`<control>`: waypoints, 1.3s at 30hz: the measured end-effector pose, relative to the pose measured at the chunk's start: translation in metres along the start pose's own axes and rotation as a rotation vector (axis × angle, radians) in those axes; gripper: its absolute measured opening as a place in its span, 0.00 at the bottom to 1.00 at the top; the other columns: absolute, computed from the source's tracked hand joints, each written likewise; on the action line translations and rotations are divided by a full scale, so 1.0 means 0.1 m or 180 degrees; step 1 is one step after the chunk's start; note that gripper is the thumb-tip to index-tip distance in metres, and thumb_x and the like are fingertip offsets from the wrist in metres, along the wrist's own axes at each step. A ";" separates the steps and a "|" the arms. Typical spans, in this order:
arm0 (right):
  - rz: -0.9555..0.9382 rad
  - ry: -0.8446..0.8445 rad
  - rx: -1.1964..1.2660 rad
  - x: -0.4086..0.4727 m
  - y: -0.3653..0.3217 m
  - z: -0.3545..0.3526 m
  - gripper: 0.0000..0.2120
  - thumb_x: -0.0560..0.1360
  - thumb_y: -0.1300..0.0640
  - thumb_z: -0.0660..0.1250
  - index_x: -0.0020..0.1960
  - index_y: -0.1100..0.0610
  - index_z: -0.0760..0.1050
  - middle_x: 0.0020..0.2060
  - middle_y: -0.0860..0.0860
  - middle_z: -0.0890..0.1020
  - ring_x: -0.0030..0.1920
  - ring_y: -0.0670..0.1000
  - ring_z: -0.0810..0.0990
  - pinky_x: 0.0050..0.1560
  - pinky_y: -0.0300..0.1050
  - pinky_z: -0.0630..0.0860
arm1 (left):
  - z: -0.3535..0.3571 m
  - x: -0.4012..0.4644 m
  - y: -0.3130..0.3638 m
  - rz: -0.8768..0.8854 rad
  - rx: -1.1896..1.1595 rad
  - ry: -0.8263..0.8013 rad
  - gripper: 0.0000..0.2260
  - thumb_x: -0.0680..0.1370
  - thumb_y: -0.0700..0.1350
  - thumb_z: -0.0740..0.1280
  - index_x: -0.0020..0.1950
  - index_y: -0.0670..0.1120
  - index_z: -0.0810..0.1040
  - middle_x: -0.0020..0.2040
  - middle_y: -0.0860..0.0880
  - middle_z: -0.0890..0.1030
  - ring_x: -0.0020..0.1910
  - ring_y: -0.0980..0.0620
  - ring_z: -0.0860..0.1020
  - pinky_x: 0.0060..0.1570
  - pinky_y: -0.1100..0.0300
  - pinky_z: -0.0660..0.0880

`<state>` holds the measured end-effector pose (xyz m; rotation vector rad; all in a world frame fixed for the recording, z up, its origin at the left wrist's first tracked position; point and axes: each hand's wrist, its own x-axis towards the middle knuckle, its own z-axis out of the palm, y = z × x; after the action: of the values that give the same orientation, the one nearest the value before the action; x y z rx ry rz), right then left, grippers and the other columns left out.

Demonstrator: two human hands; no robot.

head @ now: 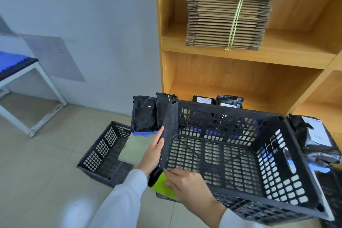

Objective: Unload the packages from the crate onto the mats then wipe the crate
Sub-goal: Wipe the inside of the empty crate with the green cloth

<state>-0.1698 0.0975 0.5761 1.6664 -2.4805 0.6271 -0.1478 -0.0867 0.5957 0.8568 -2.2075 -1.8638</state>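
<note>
Step in hand: the black crate (231, 153) holds nothing now, so the unloading looks finished and the wiping seems to be the present step.
Crate: it is lifted and tilted, with its open side toward the person; light shows through the holes of its bottom and walls.
Left hand (153, 152): it lies with straight fingers flat against the outside of the crate's left wall and steadies it; it grips nothing.
Right hand (185, 185): it presses a yellow-green cloth (162, 185) against the near left corner of the crate, fingers bent over the cloth.
Packages: black bagged packages (144, 113) stand behind the crate's far left corner, more (229, 101) behind its far wall, and one with a white label (314, 139) just beside its right wall.
Mats: a blue mat (146, 133) shows under the left packages; blue shows also through the far wall's holes.
Second crate (105, 152): it stands on the floor to the left, near the left hand, with a pale sheet (137, 147) over its right part.
Shelf (249, 52): a wooden shelf behind carries a tied bundle of flat cardboard (227, 22).
How to do it well: the left hand should hold the wall firm while the cloth goes along each wall and then the bottom, corner to corner.
Risk: the tilted crate could swing into the packages near its right wall, so it is better to turn it slowly.
</note>
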 end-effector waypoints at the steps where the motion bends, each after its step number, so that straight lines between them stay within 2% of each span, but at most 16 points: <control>1: 0.0003 -0.0014 -0.0090 0.03 -0.03 0.01 0.17 0.76 0.42 0.61 0.60 0.45 0.79 0.38 0.40 0.79 0.36 0.43 0.79 0.29 0.38 0.72 | 0.00 0.00 -0.01 0.0028 0.0000 0.0000 0.18 0.87 0.53 0.53 0.75 0.71 0.61 0.79 0.62 0.63 0.79 0.56 0.62 0.76 0.56 0.59; 5: 0.0118 0.0087 -0.0093 0.07 -0.06 0.01 0.16 0.73 0.42 0.59 0.54 0.43 0.80 0.37 0.40 0.80 0.35 0.42 0.80 0.28 0.36 0.72 | 0.01 0.02 0.00 0.0023 0.0161 0.0021 0.19 0.87 0.53 0.53 0.78 0.68 0.61 0.79 0.60 0.63 0.78 0.56 0.64 0.74 0.57 0.59; 7: 0.0145 0.0148 -0.0020 0.06 -0.05 0.02 0.15 0.73 0.41 0.59 0.53 0.43 0.81 0.37 0.39 0.82 0.35 0.41 0.80 0.29 0.35 0.73 | 0.01 0.02 -0.01 0.0013 0.0255 -0.0009 0.19 0.87 0.54 0.52 0.77 0.70 0.60 0.79 0.60 0.64 0.73 0.58 0.68 0.70 0.59 0.63; 9: 0.0165 0.0149 0.0006 0.04 -0.03 0.01 0.15 0.74 0.41 0.59 0.53 0.42 0.81 0.38 0.39 0.82 0.35 0.40 0.80 0.29 0.35 0.74 | 0.01 0.03 0.00 0.0030 0.0346 -0.0019 0.19 0.87 0.55 0.52 0.76 0.72 0.60 0.78 0.60 0.66 0.65 0.61 0.73 0.63 0.60 0.67; 11: 0.0168 0.0129 0.0018 0.03 -0.01 -0.01 0.15 0.74 0.40 0.60 0.55 0.42 0.79 0.38 0.39 0.82 0.36 0.41 0.80 0.29 0.35 0.74 | 0.01 0.04 -0.01 0.0036 0.0435 0.0036 0.19 0.87 0.56 0.52 0.76 0.73 0.60 0.74 0.61 0.71 0.66 0.58 0.74 0.64 0.58 0.67; 12: 0.0167 0.0114 0.0048 0.00 0.02 -0.02 0.15 0.74 0.40 0.60 0.56 0.41 0.78 0.38 0.39 0.82 0.36 0.41 0.80 0.29 0.36 0.73 | 0.03 0.04 -0.01 0.0051 0.0512 0.0088 0.19 0.86 0.56 0.52 0.76 0.73 0.60 0.69 0.61 0.75 0.63 0.57 0.75 0.62 0.57 0.68; 14: 0.0138 0.0093 0.0124 -0.06 0.06 -0.05 0.15 0.75 0.40 0.60 0.58 0.42 0.77 0.39 0.39 0.82 0.37 0.41 0.80 0.29 0.36 0.74 | 0.02 0.03 -0.04 0.0116 0.0780 0.0224 0.19 0.86 0.57 0.52 0.74 0.77 0.59 0.53 0.61 0.78 0.47 0.55 0.76 0.50 0.57 0.70; 16: 0.0121 0.0112 0.0170 -0.16 0.13 -0.13 0.15 0.76 0.41 0.61 0.59 0.42 0.78 0.41 0.39 0.82 0.38 0.41 0.80 0.31 0.36 0.74 | 0.03 0.02 -0.05 0.0183 0.1078 0.0324 0.18 0.86 0.58 0.51 0.70 0.81 0.58 0.34 0.57 0.71 0.35 0.52 0.72 0.40 0.54 0.67; 17: 0.0118 0.0120 0.0194 -0.21 0.18 -0.17 0.15 0.76 0.41 0.61 0.59 0.43 0.78 0.41 0.39 0.82 0.39 0.41 0.80 0.32 0.37 0.74 | 0.04 0.01 -0.06 0.0197 0.1228 0.0376 0.18 0.86 0.58 0.51 0.69 0.82 0.58 0.28 0.55 0.66 0.31 0.51 0.69 0.36 0.53 0.64; 19: 0.0113 0.0099 0.0257 -0.36 0.31 -0.25 0.15 0.77 0.42 0.62 0.61 0.43 0.79 0.43 0.39 0.81 0.39 0.42 0.80 0.34 0.37 0.74 | 0.05 0.01 -0.06 0.0234 0.1446 0.0484 0.18 0.86 0.58 0.51 0.68 0.82 0.57 0.24 0.54 0.62 0.28 0.51 0.65 0.33 0.53 0.61; 23: 0.0125 0.0111 0.0363 -0.70 0.61 -0.44 0.16 0.80 0.43 0.64 0.64 0.45 0.78 0.49 0.39 0.83 0.45 0.42 0.81 0.40 0.37 0.78 | 0.04 0.00 -0.04 0.0267 0.1753 0.0637 0.18 0.86 0.58 0.49 0.71 0.80 0.56 0.28 0.52 0.60 0.27 0.51 0.63 0.31 0.54 0.59; 28: 0.0296 0.0236 0.0512 -1.14 1.00 -0.77 0.13 0.80 0.42 0.65 0.60 0.45 0.79 0.51 0.40 0.84 0.48 0.42 0.83 0.43 0.39 0.80 | 0.06 -0.03 -0.03 0.0337 0.1944 0.0684 0.17 0.86 0.59 0.49 0.72 0.79 0.55 0.30 0.50 0.61 0.26 0.53 0.62 0.29 0.57 0.59; 30: 0.0322 0.0291 0.0486 -1.30 1.14 -0.88 0.12 0.79 0.43 0.67 0.59 0.45 0.79 0.51 0.39 0.85 0.48 0.41 0.83 0.44 0.38 0.81 | 0.06 0.00 -0.07 0.0393 0.1851 0.0646 0.17 0.85 0.62 0.48 0.70 0.82 0.55 0.35 0.54 0.64 0.30 0.56 0.65 0.33 0.58 0.60; 32: 0.0363 0.0388 0.0438 -1.45 1.27 -0.98 0.12 0.78 0.42 0.67 0.58 0.46 0.81 0.51 0.39 0.85 0.48 0.40 0.83 0.47 0.38 0.81 | 0.04 0.03 -0.11 0.0461 0.1877 0.0640 0.17 0.84 0.64 0.48 0.69 0.84 0.54 0.39 0.61 0.59 0.35 0.62 0.59 0.35 0.61 0.56; 36: 0.0440 0.0447 0.0412 -1.77 1.54 -1.17 0.15 0.79 0.41 0.66 0.58 0.48 0.83 0.52 0.38 0.85 0.51 0.38 0.83 0.52 0.33 0.79 | 0.05 0.02 -0.09 0.0441 0.1902 0.0575 0.17 0.84 0.64 0.48 0.70 0.83 0.54 0.39 0.60 0.55 0.35 0.63 0.56 0.35 0.62 0.54; 39: 0.0505 0.0417 0.0353 -1.97 1.73 -1.30 0.16 0.79 0.38 0.65 0.57 0.46 0.83 0.51 0.37 0.85 0.50 0.37 0.83 0.52 0.29 0.76 | 0.05 0.02 -0.09 0.0350 0.1843 0.0558 0.17 0.83 0.65 0.48 0.71 0.83 0.54 0.40 0.60 0.55 0.36 0.63 0.56 0.35 0.62 0.55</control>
<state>-0.2666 0.3732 0.5869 1.4197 -2.5421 0.8764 -0.1484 -0.0841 0.5860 0.9061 -2.6447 -1.0549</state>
